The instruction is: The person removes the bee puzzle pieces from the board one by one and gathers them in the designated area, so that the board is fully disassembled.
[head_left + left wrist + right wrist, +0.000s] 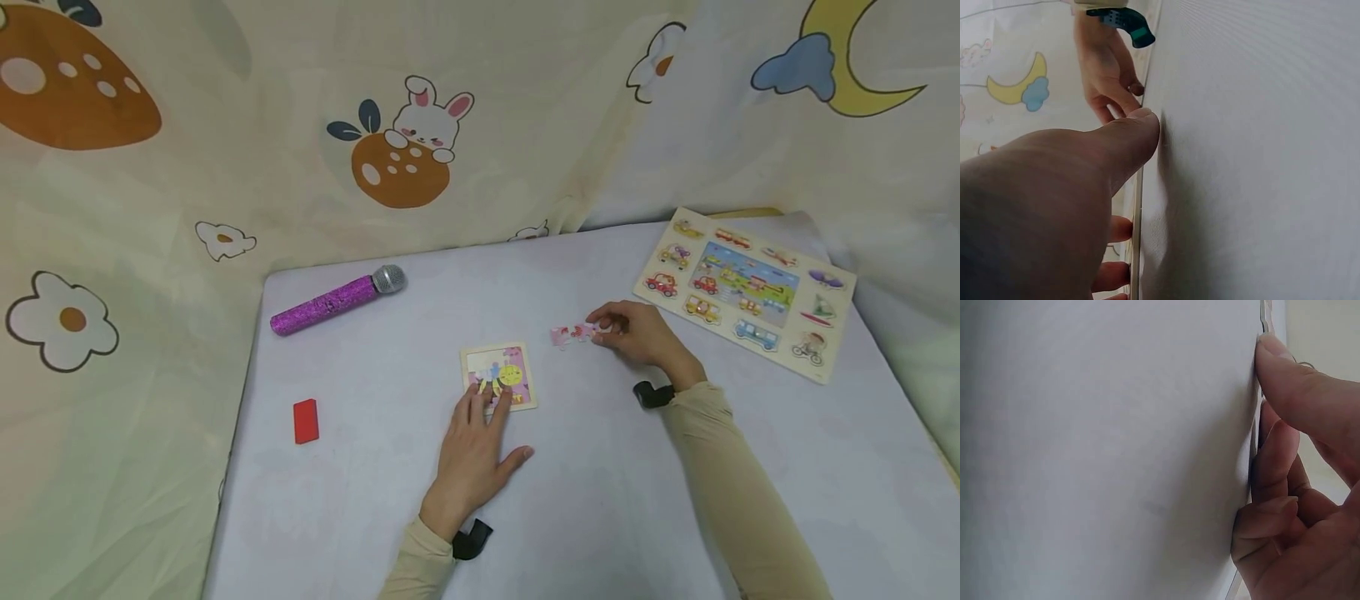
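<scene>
A small framed jigsaw puzzle [531, 379] with a partly filled picture lies in the middle of the white table. My left hand [471, 454] rests its outstretched fingers on the puzzle's lower part, the thumb spread to the side. To the right, a short row of pink jigsaw pieces [573, 334] lies on the tabletop. With curled fingers and thumb, my right hand [636, 333] pinches the jigsaw piece at the row's right end, largely covering it. In the right wrist view the thumb [1279, 372] and fingers are down at the table surface, and the piece is barely visible.
A wooden vehicle peg puzzle [675, 304] lies at the back right, close beyond my right hand. At the back left is a glittery purple microphone [330, 307], with a red block [306, 421] nearer on the left. Printed cloth [285, 167] hangs behind the table.
</scene>
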Available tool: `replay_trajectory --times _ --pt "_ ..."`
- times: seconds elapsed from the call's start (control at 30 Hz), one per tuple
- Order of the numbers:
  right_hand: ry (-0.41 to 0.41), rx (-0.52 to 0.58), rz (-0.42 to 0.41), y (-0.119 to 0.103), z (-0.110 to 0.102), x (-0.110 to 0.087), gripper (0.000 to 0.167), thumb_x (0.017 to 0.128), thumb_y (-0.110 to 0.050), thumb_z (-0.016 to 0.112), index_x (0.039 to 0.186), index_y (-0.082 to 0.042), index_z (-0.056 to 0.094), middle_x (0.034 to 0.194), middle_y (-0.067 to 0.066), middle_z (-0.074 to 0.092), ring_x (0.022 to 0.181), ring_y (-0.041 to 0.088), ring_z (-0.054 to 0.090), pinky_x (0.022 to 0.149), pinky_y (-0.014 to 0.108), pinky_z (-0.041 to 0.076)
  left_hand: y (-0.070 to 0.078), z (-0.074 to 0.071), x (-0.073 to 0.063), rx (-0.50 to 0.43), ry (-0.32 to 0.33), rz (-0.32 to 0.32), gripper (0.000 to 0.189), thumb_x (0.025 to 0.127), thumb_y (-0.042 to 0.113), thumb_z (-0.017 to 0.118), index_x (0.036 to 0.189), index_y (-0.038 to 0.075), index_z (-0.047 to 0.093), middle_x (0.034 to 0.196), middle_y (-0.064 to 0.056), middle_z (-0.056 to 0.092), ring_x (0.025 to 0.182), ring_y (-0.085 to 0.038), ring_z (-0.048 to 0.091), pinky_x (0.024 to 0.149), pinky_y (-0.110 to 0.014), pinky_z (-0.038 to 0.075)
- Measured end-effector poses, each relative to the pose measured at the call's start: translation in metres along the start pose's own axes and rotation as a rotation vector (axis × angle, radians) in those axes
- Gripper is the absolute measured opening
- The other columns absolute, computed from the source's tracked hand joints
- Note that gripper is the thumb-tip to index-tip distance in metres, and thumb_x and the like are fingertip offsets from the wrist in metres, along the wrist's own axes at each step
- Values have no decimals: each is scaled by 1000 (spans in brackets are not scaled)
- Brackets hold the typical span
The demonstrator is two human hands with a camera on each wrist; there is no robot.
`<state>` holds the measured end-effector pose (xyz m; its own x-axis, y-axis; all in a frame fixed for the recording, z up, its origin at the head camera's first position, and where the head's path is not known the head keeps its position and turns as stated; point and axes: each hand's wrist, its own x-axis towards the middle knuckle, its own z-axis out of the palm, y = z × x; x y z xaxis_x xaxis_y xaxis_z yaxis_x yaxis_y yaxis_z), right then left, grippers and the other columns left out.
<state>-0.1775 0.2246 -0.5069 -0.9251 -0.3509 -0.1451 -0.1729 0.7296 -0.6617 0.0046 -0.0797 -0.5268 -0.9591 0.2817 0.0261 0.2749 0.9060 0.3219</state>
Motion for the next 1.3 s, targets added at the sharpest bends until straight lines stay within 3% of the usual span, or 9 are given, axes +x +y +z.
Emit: replay_trajectory --times 0.37,0.5,0.77,1.0,1.3 --pt "43 29 -58 -7 -2 -3 32 92 -14 84 122 -7 76 100 10 71 89 23 59 78 27 47 1 0 0 -1 0 3 91 91 59 77 162 14 43 150 -15 47 155 -39 31 126 -47 34" --pt "65 59 -105 -25 4 -2 30 91 -15 85 120 -8 77 97 9 72 87 21 61 78 27 49 0 -1 0 3 -2 2 90 92 59 76 162 14 43 149 -16 48 155 -39 30 126 -47 34" --pt "-8 75 -254 -68 41 9 28 88 -13 87 113 -4 78 94 8 72 82 17 62 75 28 51 0 -1 0 9 -2 -1 89 92 61 75 162 15 44 149 -15 48 156 -39 31 126 -47 34" --pt "-59 30 -220 -89 69 14 25 87 -16 88 109 -9 79 92 3 69 75 12 55 71 27 46 -1 0 0 14 -4 6 88 93 62 73 162 16 44 151 -14 47 156 -38 29 127 -46 33" --pt "-57 -36 -156 -101 71 15 23 87 -17 89 107 -12 79 93 2 69 76 14 55 71 29 46 -2 0 0 17 -4 9 88 93 62 73 162 15 44 151 -14 47 156 -38 29 127 -46 33"
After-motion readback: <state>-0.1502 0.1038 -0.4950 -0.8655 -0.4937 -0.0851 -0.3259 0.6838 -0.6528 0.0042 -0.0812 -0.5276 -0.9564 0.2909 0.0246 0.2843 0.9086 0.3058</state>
